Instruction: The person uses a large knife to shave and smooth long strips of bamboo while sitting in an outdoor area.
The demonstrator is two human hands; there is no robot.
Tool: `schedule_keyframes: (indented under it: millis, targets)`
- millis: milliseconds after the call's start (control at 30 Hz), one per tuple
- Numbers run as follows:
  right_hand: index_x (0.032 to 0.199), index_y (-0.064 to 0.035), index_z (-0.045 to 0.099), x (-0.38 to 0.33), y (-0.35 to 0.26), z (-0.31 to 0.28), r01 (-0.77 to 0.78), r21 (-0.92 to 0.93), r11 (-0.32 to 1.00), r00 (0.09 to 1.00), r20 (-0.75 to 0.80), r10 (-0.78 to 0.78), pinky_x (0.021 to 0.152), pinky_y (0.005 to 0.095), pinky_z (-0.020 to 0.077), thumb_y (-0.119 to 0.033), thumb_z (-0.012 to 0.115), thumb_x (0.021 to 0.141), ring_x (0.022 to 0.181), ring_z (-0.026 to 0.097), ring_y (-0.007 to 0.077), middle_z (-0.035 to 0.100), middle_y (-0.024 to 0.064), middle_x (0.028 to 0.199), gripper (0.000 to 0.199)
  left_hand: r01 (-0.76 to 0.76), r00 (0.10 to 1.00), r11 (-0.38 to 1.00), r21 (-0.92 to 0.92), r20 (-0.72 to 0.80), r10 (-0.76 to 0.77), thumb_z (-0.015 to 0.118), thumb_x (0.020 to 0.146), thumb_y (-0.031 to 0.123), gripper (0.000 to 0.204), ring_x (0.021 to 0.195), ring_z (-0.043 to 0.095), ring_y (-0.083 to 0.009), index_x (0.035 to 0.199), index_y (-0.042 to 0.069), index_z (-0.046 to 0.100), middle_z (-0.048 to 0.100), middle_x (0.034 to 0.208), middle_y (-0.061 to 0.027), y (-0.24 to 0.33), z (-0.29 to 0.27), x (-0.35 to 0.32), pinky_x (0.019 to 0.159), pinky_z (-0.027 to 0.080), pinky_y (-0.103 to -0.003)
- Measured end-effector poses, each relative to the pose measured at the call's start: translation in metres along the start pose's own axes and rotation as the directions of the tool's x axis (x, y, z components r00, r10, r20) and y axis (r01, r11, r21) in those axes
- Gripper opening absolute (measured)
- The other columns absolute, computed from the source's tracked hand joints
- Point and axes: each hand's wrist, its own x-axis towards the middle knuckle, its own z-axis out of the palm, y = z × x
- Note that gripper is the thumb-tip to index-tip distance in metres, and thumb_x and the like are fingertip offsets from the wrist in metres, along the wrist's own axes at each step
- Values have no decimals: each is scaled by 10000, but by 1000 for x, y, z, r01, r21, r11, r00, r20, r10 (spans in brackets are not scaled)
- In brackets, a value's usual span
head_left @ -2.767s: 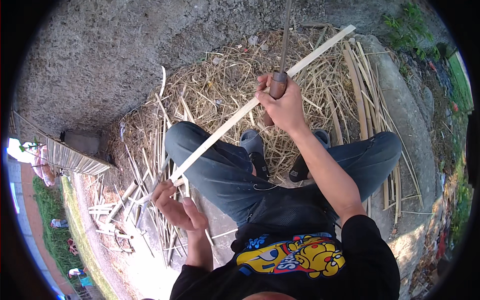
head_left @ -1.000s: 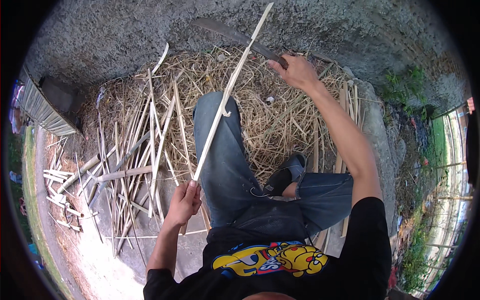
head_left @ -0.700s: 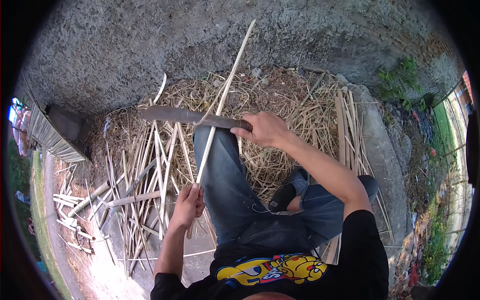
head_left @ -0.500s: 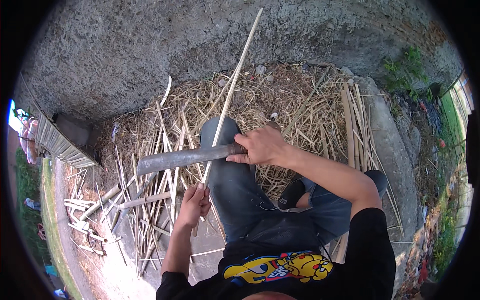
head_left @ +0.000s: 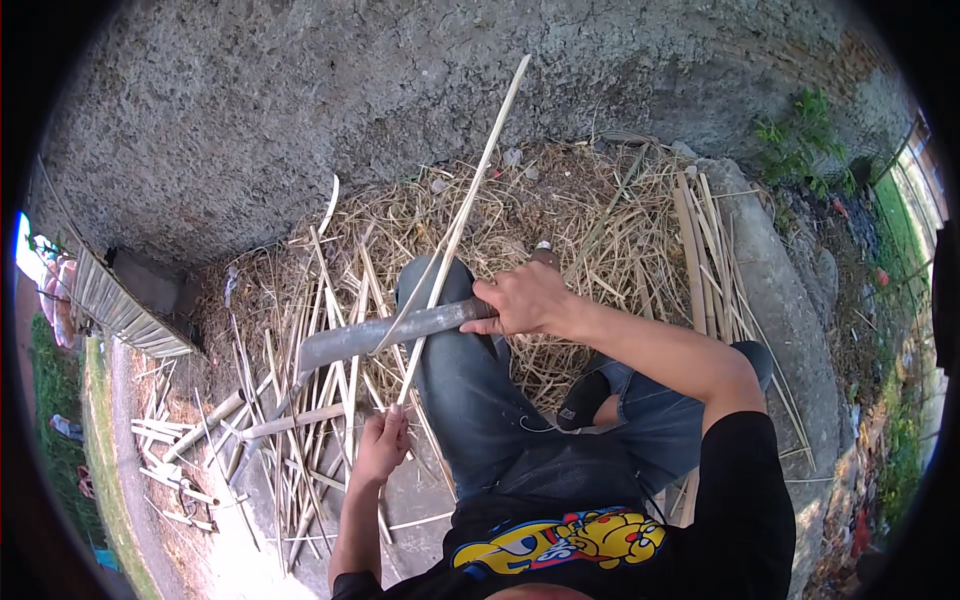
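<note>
My left hand grips the near end of a long thin bamboo strip that runs up and away over my left knee toward the wall. My right hand is closed on the handle of a long grey machete. The blade points left and lies across the strip, just above my left hand. I sit with both legs in blue jeans stretched out, dark shoes at the feet.
Dry shavings and split bamboo strips cover the ground around my legs. More long strips lie on a concrete ledge at the right. A rough grey wall stands ahead. A woven panel leans at the left.
My right hand has swung the machete from high at the far end of the strip down and left, so the blade now crosses the strip near my left hand. The left hand kept its hold.
</note>
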Motion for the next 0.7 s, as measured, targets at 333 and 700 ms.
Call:
schedule_keyframes:
  millis: [333,700]
  targets:
    - [884,-27,617,5,75,-17,-501,242,831,830,-140,541,517,478,547,-663,435,993,529,658,360,617,147,571,670,23,1000,1000,6,-5,-23,489,1077,391,497,431,257,-60,672,112,414,308,559,52,-28,-31,-17,402,160,-265]
    - [716,-29,592,-11,68,-17,-489,858,156,800,370,473,538,435,503,-690,431,988,488,560,266,555,104,551,733,-6,997,1000,25,-73,8,458,1069,489,564,420,316,-66,636,130,425,363,535,54,-84,-44,-6,397,223,-258]
